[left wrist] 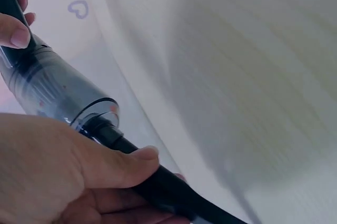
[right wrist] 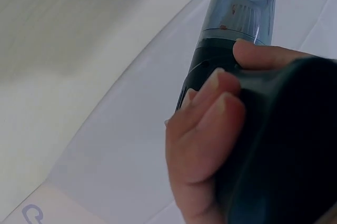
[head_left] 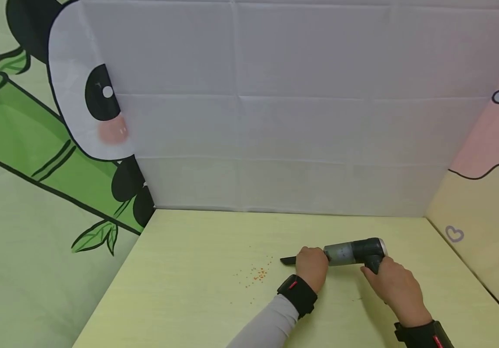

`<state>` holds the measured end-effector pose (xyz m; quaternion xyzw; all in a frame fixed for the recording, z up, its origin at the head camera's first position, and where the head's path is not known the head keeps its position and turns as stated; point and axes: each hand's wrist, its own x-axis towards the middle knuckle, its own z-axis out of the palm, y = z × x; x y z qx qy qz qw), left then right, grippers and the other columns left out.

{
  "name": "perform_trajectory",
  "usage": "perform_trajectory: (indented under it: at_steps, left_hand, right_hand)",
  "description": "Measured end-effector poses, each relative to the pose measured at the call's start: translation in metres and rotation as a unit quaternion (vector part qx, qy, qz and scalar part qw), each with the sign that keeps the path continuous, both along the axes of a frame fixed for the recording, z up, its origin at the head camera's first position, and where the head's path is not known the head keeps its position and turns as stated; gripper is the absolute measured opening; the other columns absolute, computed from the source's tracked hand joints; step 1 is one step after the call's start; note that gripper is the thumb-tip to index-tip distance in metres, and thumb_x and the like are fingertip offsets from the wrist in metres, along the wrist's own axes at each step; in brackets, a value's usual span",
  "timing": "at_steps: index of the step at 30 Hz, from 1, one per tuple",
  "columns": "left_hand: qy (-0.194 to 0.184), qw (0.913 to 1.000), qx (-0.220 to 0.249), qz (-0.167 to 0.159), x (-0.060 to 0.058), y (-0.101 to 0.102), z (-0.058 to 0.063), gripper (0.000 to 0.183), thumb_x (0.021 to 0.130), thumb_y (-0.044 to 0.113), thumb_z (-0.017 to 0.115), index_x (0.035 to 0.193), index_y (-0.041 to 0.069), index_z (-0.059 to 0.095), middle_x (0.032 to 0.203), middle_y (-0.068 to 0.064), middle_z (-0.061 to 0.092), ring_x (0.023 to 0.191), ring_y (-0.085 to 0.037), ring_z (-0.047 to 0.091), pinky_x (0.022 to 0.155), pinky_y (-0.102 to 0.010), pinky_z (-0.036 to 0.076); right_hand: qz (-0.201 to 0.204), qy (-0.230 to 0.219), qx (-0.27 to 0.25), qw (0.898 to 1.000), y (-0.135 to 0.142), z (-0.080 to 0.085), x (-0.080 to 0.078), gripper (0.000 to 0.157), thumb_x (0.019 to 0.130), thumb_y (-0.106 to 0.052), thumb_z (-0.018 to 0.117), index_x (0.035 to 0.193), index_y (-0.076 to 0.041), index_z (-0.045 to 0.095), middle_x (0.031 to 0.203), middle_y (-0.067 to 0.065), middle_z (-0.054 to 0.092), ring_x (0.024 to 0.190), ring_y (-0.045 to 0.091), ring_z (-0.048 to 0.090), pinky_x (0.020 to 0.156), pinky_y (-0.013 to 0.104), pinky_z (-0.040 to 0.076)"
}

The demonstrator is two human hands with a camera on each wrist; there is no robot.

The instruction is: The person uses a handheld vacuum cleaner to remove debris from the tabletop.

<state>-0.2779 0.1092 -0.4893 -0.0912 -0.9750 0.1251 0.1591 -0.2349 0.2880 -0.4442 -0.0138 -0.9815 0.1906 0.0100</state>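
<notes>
A dark handheld vacuum cleaner [head_left: 340, 253] with a clear dust cup [left wrist: 63, 84] is held above the table, its nozzle to the left. My right hand [head_left: 399, 290] grips its handle; in the right wrist view the fingers [right wrist: 202, 139] wrap round that handle. The left hand [head_left: 312, 267] holds the black crevice nozzle [left wrist: 168, 190] at the front, thumb on top and fingers beneath. Small orange crumbs [head_left: 260, 274] lie scattered on the table just left of the nozzle tip. A few reddish bits show inside the dust cup.
The pale yellow table [head_left: 179, 290] meets a white cloth wall [head_left: 292, 145] at the back. Printed side panels stand at left and right, a panda with bamboo [head_left: 88, 87] on one and a pink figure [head_left: 492, 125] on the other.
</notes>
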Motion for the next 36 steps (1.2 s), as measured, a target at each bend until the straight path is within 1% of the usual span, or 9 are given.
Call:
perform_trajectory:
  at_steps: [3,6,10,15,21,26,28,33,36]
  left_hand:
    - [0.009,0.9999,0.007,0.004,-0.008,-0.003,-0.004,0.009,0.092,0.03,0.073,0.09,0.022,0.076,0.08,0.006,0.069,0.074,-0.012,0.063,0.063,-0.023,0.054]
    - [0.031,0.9994,0.013,0.004,-0.013,-0.008,-0.006,0.011,0.093,0.029,0.072,0.092,0.019,0.076,0.081,0.004,0.07,0.076,-0.013,0.065,0.065,-0.023,0.055]
    - [0.039,0.9991,0.02,-0.003,-0.001,-0.024,-0.003,0.013,0.094,0.029,0.071,0.094,0.017,0.075,0.083,0.002,0.071,0.078,-0.014,0.066,0.066,-0.024,0.056]
    - [0.001,0.9993,0.036,-0.005,0.018,-0.042,0.001,0.013,0.095,0.028,0.07,0.097,0.016,0.077,0.087,0.0,0.072,0.082,-0.018,0.066,0.068,-0.026,0.057]
    - [-0.018,0.9992,0.027,-0.024,0.046,-0.063,0.001,0.011,0.093,0.028,0.073,0.089,0.02,0.078,0.085,0.003,0.071,0.078,-0.016,0.065,0.065,-0.025,0.054]
    - [-0.012,0.9995,0.016,-0.026,0.059,-0.069,0.008,0.012,0.091,0.029,0.075,0.082,0.02,0.077,0.081,0.005,0.069,0.074,-0.013,0.062,0.063,-0.023,0.052]
    - [-0.007,0.9994,0.002,-0.034,0.062,-0.072,0.009,0.014,0.091,0.029,0.075,0.08,0.021,0.076,0.079,0.006,0.067,0.072,-0.012,0.062,0.064,-0.022,0.051]
    - [-0.004,0.996,-0.057,-0.068,0.069,-0.082,0.01,0.018,0.092,0.03,0.074,0.075,0.024,0.073,0.077,0.009,0.065,0.07,-0.009,0.061,0.071,-0.022,0.046]
    - [-0.006,0.9954,-0.062,-0.073,0.075,-0.086,0.011,0.019,0.091,0.03,0.075,0.073,0.023,0.072,0.075,0.008,0.064,0.068,-0.009,0.061,0.071,-0.022,0.046]
  right_hand:
    - [0.001,0.003,0.0,1.0,-0.003,-0.001,-0.007,0.054,0.095,-0.039,0.065,0.09,0.013,0.053,0.065,0.011,0.054,0.051,0.023,0.053,0.045,0.035,0.042]
    - [0.003,0.01,-0.004,1.0,-0.007,-0.003,-0.012,0.051,0.095,-0.038,0.065,0.089,0.011,0.053,0.065,0.01,0.053,0.051,0.022,0.052,0.044,0.035,0.041]
    - [-0.008,0.014,-0.008,1.0,-0.023,-0.002,0.001,0.049,0.095,-0.039,0.065,0.088,0.008,0.053,0.065,0.009,0.052,0.052,0.022,0.051,0.045,0.034,0.039]
    - [-0.022,-0.001,-0.012,1.0,-0.042,0.0,0.022,0.05,0.095,-0.04,0.065,0.09,0.008,0.054,0.067,0.009,0.053,0.054,0.023,0.052,0.046,0.034,0.04]
    - [-0.035,-0.009,-0.008,0.999,-0.064,0.002,0.052,0.053,0.095,-0.042,0.066,0.096,0.011,0.055,0.069,0.01,0.055,0.057,0.023,0.053,0.048,0.035,0.039]
    - [-0.028,-0.008,-0.004,1.0,-0.067,-0.001,0.056,0.053,0.094,-0.041,0.067,0.097,0.01,0.055,0.07,0.009,0.054,0.057,0.023,0.052,0.048,0.034,0.038]
    - [-0.025,-0.002,-0.003,1.0,-0.068,-0.002,0.058,0.051,0.094,-0.04,0.067,0.095,0.01,0.055,0.069,0.008,0.053,0.057,0.023,0.051,0.048,0.033,0.037]
    - [-0.016,0.02,0.001,1.0,-0.072,-0.004,0.064,0.047,0.093,-0.039,0.069,0.09,0.006,0.054,0.067,0.006,0.05,0.056,0.02,0.048,0.048,0.031,0.035]
    - [-0.009,0.024,0.004,1.0,-0.074,-0.004,0.068,0.045,0.093,-0.038,0.07,0.089,0.004,0.054,0.067,0.005,0.05,0.055,0.019,0.047,0.047,0.031,0.034]
